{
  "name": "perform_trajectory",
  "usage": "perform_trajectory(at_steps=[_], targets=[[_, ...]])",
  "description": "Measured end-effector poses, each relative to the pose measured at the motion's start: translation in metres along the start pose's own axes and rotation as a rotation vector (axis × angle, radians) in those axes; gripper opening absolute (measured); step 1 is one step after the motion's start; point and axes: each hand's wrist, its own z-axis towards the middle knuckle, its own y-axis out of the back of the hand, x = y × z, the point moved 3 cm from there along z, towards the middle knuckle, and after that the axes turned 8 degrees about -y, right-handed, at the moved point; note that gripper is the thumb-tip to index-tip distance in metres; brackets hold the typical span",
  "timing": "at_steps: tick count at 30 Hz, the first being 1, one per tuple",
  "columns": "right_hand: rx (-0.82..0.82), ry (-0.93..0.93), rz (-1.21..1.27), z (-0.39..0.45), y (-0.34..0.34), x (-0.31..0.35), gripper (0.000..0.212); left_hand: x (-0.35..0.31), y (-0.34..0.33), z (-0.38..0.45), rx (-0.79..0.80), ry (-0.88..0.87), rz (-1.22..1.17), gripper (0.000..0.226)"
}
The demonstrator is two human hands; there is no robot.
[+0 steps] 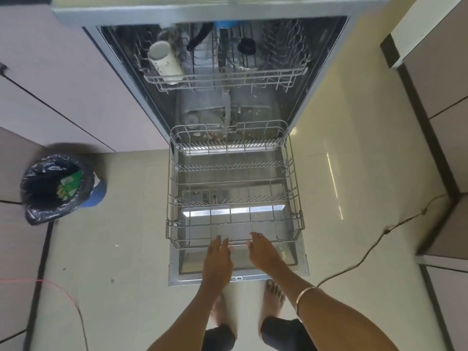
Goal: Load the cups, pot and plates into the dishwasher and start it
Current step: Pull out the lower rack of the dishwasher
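The dishwasher [222, 72] stands open, its door [238, 269] folded flat onto the floor and pointing toward 6 o'clock, at the person's bare feet. The lower rack [234, 193] is drawn out over the door, its long axis running 12 to 6; its wire tines stand in rows lying across, 9 to 3, and it carries nothing. The upper rack [225, 74] sits further in toward 12 o'clock. At its 9 o'clock end a white cup [166, 62] lies tilted on its side, its mouth turned toward 11 o'clock. Beside it, toward 3 o'clock, a dark round item and some blue parts are too blurred to name. The top of the machine is cut off by the frame edge, and specks of debris show on the tub floor behind the lower rack.

Both hands reach to the front rail of the lower rack, at its 6 o'clock edge. The left hand [218, 259] has straight fingers laid on or just over the rail; actual contact cannot be told. The right hand [262, 250], just beside it toward 3 o'clock, has its fingers bent down at the rail, but whether they grip it is unclear. A thin bangle [305, 295] rings the right forearm.

A bin [57, 186] lined with a black bag stands at 9 o'clock, well apart. A black cable [374, 244] trails across the floor [121, 224] at 3 o'clock.
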Motion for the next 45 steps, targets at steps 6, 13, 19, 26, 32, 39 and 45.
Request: perform_trajectory(at_steps=[6, 13, 19, 26, 32, 39, 45], targets=[[0.032, 0.020, -0.198, -0.079, 0.053, 0.037, 0.041, -0.047, 0.068, -0.061, 0.112, 0.049, 0.055, 0.056], [0.054, 0.005, -0.276, -0.171, 0.102, 0.080, 0.055, -0.124, 0.156, -0.128, 0.094, -0.040, 0.178, 0.045], [0.026, 0.045, -0.337, -0.217, 0.130, 0.094, 0.052, -0.149, 0.179, -0.157, 0.091, -0.053, 0.129, 0.046], [-0.003, 0.076, -0.423, -0.229, 0.160, 0.095, 0.051, -0.155, 0.202, -0.168, 0.097, 0.017, 0.139, 0.047], [-0.047, 0.124, -0.503, -0.240, 0.169, 0.095, 0.043, -0.159, 0.214, -0.172, 0.080, 0.047, 0.159, 0.048], [-0.098, 0.119, -0.484, -0.246, 0.184, 0.094, 0.048, -0.175, 0.219, -0.178, 0.067, 0.050, 0.147, 0.050], [-0.066, 0.194, -0.575, -0.243, 0.192, 0.099, 0.041, -0.183, 0.227, -0.185, 0.017, 0.053, 0.125, 0.048]])
